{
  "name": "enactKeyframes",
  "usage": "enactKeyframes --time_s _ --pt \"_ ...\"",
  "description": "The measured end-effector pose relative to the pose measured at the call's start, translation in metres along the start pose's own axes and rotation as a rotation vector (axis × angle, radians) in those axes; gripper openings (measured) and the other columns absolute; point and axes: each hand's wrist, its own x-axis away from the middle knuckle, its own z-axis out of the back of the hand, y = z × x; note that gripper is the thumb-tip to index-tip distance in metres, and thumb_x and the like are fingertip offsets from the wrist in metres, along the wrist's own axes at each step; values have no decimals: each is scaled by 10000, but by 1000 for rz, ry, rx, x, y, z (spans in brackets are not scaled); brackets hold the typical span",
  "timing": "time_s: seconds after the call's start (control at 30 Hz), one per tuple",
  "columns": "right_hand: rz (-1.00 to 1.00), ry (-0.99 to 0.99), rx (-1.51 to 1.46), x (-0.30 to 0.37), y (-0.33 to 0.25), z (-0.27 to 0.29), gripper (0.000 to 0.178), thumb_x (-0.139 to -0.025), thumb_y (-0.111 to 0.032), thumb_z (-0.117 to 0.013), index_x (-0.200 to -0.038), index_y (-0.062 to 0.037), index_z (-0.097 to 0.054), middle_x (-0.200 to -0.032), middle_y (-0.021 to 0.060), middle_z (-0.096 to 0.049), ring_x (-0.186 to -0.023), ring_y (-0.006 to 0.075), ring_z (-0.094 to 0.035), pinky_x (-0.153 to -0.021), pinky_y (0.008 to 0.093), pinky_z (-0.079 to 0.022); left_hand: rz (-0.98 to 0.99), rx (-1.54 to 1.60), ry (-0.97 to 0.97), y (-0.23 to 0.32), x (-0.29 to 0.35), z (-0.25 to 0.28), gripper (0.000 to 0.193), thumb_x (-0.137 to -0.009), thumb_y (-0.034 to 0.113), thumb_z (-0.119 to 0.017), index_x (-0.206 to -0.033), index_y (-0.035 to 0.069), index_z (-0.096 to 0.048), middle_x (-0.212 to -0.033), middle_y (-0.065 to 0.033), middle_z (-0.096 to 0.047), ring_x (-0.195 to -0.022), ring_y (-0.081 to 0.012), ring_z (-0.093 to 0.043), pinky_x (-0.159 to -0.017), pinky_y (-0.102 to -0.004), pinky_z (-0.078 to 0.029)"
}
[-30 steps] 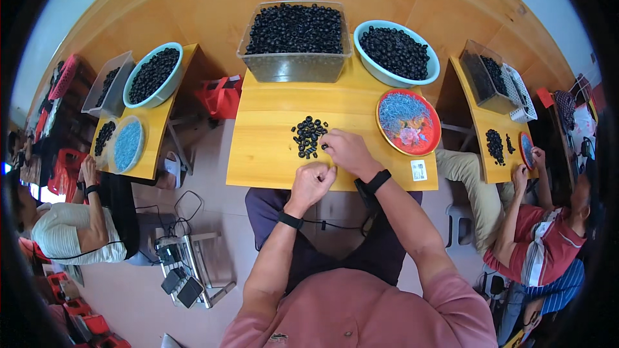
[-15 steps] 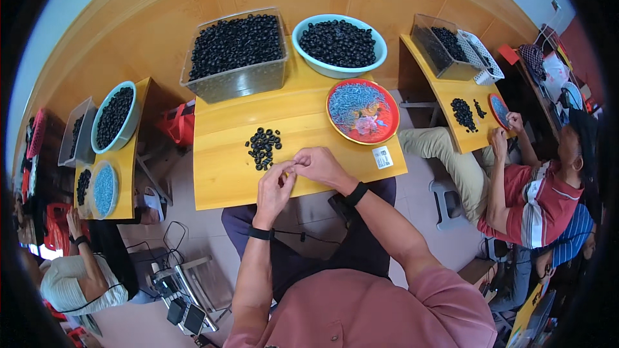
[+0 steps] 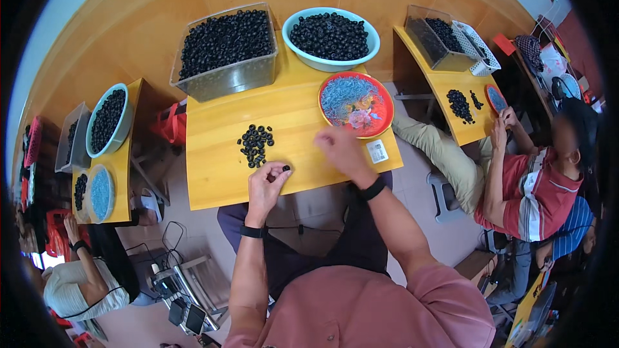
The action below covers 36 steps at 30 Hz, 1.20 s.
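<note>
Near the front edge of the yellow table (image 3: pixel 213 180), my left hand (image 3: pixel 264 187) pinches a small black ring-like part (image 3: pixel 286 168) between thumb and fingertips. My right hand (image 3: pixel 342 151) is apart from it, over the table just below the red tray. Motion blurs its fingers, so whether they hold anything cannot be made out. In the round red flowered tray (image 3: pixel 382 122) lie many thin blue-grey pin-like pieces (image 3: pixel 348 95). Just beyond my left hand, a loose pile of black ring-like parts (image 3: pixel 256 145) rests on the tabletop.
A clear plastic bin (image 3: pixel 225 82) and a light blue basin (image 3: pixel 322 63), both full of black parts, stand at the back. A white label (image 3: pixel 377 151) sits by the right edge. Co-workers sit at similar tables (image 3: pixel 474 130) on the right and left.
My hands were together over the table edge and are now apart. The right hand has moved right toward the tray, while the black part now shows in my left fingertips.
</note>
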Motion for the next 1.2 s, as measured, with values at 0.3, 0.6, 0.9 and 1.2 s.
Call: enactKeyframes --time_s 0.3,0.6,0.9,1.2 --pt "-57 61 490 -30 49 73 90 -843 -86 -651 -845 -64 -739 -854 187 -724 -845 385 -702 -743 491 -546 18 -38 15 10 -1 0 174 -855 47 -796 -1000 -21 -729 -795 -13 -693 -690 -63 -567 -652 -234 -494" --pt "-51 -33 554 -30 71 65 122 -834 -42 -621 -900 -33 -723 -933 226 -713 -893 417 -690 -787 512 -532 6 -2 13 7 -2 -4 160 -861 45 -786 -994 -22 -727 -784 -9 -682 -681 -60 -558 -635 -228 -481" --pt "-33 116 265 -26 45 67 107 -822 -36 -666 -893 0 -738 -864 178 -721 -798 313 -711 -734 405 -556 24 2 57 -4 -1 0 183 -884 65 -770 -1031 -19 -701 -789 -18 -684 -684 -58 -564 -635 -233 -480" --pt "-49 -60 -364 5 6 -13 138 -868 -12 -673 -998 6 -713 -830 55 -708 -724 121 -672 -666 262 -541 116 288 16 0 -6 0 169 -967 -14 -659 -1115 -6 -577 -886 -72 -720 -820 -117 -699 -725 -239 -534"
